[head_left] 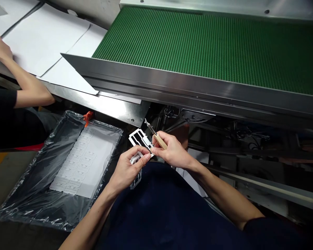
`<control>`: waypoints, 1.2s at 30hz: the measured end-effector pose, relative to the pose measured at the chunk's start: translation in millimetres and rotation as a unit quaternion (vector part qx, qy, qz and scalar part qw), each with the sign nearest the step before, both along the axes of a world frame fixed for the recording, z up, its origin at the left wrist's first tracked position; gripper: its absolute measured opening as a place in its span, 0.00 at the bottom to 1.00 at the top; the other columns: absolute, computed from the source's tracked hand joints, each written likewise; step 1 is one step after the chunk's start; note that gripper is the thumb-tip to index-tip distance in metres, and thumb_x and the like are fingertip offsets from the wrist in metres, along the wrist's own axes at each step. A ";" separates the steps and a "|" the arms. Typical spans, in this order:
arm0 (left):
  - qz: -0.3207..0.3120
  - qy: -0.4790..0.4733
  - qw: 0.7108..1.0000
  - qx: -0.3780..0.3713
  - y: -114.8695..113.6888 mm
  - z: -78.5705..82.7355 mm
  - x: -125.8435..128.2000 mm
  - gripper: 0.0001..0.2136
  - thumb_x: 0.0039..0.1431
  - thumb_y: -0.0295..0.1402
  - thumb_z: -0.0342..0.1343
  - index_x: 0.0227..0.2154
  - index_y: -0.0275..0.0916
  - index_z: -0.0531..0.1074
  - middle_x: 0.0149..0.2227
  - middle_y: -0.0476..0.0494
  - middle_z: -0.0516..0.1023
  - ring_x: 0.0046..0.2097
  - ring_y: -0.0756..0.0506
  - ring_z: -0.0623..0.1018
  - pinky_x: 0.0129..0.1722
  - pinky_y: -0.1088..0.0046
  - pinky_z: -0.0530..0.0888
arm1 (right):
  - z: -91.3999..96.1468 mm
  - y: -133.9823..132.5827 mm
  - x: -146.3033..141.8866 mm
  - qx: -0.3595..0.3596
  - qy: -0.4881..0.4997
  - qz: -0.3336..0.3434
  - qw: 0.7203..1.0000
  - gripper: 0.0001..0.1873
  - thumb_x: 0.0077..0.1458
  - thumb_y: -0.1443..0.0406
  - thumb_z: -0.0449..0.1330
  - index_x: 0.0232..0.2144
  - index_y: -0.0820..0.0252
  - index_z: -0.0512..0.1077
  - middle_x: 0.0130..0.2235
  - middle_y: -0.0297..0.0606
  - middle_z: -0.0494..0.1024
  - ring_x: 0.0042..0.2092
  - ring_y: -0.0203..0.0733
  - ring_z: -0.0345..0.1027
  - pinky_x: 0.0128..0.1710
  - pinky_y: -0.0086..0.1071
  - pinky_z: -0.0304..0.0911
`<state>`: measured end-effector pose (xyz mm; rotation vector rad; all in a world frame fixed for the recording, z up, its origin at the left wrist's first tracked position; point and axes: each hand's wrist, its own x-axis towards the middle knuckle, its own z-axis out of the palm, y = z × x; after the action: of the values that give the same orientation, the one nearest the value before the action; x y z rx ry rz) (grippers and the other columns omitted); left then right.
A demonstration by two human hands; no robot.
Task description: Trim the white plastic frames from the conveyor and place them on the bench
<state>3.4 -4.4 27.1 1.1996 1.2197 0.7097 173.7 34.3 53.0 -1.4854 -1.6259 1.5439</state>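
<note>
My left hand (130,166) is closed on thin white plastic frames with rectangular openings. One white frame (138,137) sticks up beyond the fingers, and more frame parts (137,178) hang below the palm. In my right hand (173,151) is a small hand tool (160,140) with a beige handle and a narrow metal tip, which points up and away. The right thumb and fingertips are close against the white frame's edge, beside the left fingertips. Exactly where they touch is hidden.
A green ribbed conveyor belt (198,45) runs behind a metal rail (156,74). At left stands a plastic-lined tray (21,205) holding clear-looking parts on white sheets (99,149), with an orange clip (87,118). Another person's arm (28,83) rests by the white-covered table (47,34).
</note>
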 end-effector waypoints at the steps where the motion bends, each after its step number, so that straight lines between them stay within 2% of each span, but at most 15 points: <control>1: 0.002 0.002 1.000 0.003 -0.1 0.9 -0.9 0.07 0.57 0.38 0.55 0.32 0.40 0.70 0.26 0.51 0.70 0.28 0.50 0.69 0.29 0.74 0.64 | -0.7 1.2 0.8 -0.007 0.007 0.004 1.000 0.06 0.44 0.68 0.57 0.27 0.60 0.62 0.24 0.27 0.62 0.25 0.29 0.54 0.23 0.23 0.52; 8: -0.029 -0.032 0.999 -0.015 -0.3 2.5 -12.1 0.06 0.57 0.36 0.56 0.34 0.39 0.69 0.25 0.51 0.72 0.28 0.50 0.71 0.30 0.75 0.67 | -3.7 2.7 2.2 -0.064 0.060 0.021 0.996 0.08 0.44 0.67 0.58 0.28 0.60 0.60 0.25 0.27 0.62 0.24 0.29 0.55 0.23 0.24 0.53; 13: 0.028 -0.025 0.999 -0.015 0.1 -0.1 0.1 0.07 0.55 0.36 0.57 0.35 0.40 0.70 0.25 0.50 0.71 0.27 0.50 0.70 0.28 0.75 0.66 | -4.5 2.0 3.5 -0.035 0.024 -0.003 0.999 0.08 0.44 0.67 0.58 0.28 0.60 0.61 0.25 0.27 0.63 0.25 0.29 0.55 0.25 0.24 0.54; 15: 0.064 -0.048 0.997 -0.022 -0.4 0.0 5.0 0.11 0.56 0.36 0.56 0.42 0.42 0.68 0.27 0.50 0.71 0.28 0.49 0.71 0.30 0.75 0.68 | -5.6 1.5 4.8 -0.028 0.019 -0.011 0.999 0.08 0.45 0.66 0.58 0.28 0.60 0.61 0.26 0.28 0.63 0.26 0.29 0.55 0.26 0.25 0.54; 17: 0.104 -0.081 0.990 -0.043 -1.4 0.4 7.1 0.21 0.56 0.36 0.56 0.53 0.46 0.61 0.28 0.50 0.72 0.28 0.49 0.72 0.30 0.74 0.69 | -7.0 0.6 5.4 -0.029 0.029 -0.013 0.999 0.08 0.45 0.65 0.58 0.28 0.60 0.62 0.26 0.28 0.64 0.26 0.30 0.56 0.26 0.25 0.55; 19: 0.130 -0.098 0.985 -0.066 -2.7 0.5 7.1 0.27 0.55 0.37 0.56 0.57 0.47 0.55 0.27 0.50 0.72 0.26 0.49 0.72 0.28 0.74 0.69 | -8.5 -0.9 4.7 -0.031 0.035 -0.016 0.999 0.08 0.45 0.65 0.58 0.28 0.60 0.62 0.26 0.28 0.64 0.27 0.30 0.57 0.26 0.25 0.55; 24: 0.135 -0.086 0.986 -0.053 -4.1 -0.4 6.8 0.27 0.55 0.36 0.56 0.57 0.46 0.57 0.28 0.50 0.71 0.27 0.50 0.72 0.29 0.76 0.69 | -13.3 -5.5 0.3 -0.040 0.013 -0.015 0.999 0.13 0.42 0.62 0.62 0.28 0.60 0.62 0.26 0.27 0.65 0.27 0.30 0.57 0.26 0.25 0.54; 29: 0.108 -0.088 0.990 -0.039 -1.4 0.4 7.6 0.24 0.57 0.36 0.54 0.57 0.46 0.58 0.27 0.50 0.70 0.27 0.50 0.71 0.28 0.76 0.69 | -15.1 -5.8 -1.2 -0.039 -0.004 -0.001 0.999 0.15 0.40 0.62 0.64 0.28 0.60 0.62 0.27 0.28 0.66 0.28 0.31 0.58 0.26 0.24 0.54; 36: 0.100 -0.103 0.989 -0.034 0.3 0.1 7.2 0.24 0.57 0.36 0.54 0.56 0.46 0.59 0.26 0.50 0.69 0.27 0.49 0.70 0.28 0.75 0.69 | -13.0 1.2 6.2 -0.026 0.013 0.046 0.999 0.11 0.44 0.64 0.60 0.28 0.59 0.61 0.25 0.28 0.65 0.26 0.31 0.58 0.25 0.25 0.55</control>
<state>10.6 -4.2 27.2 0.9314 1.1909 0.9110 179.9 35.5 40.0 -1.4293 -1.6726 1.6590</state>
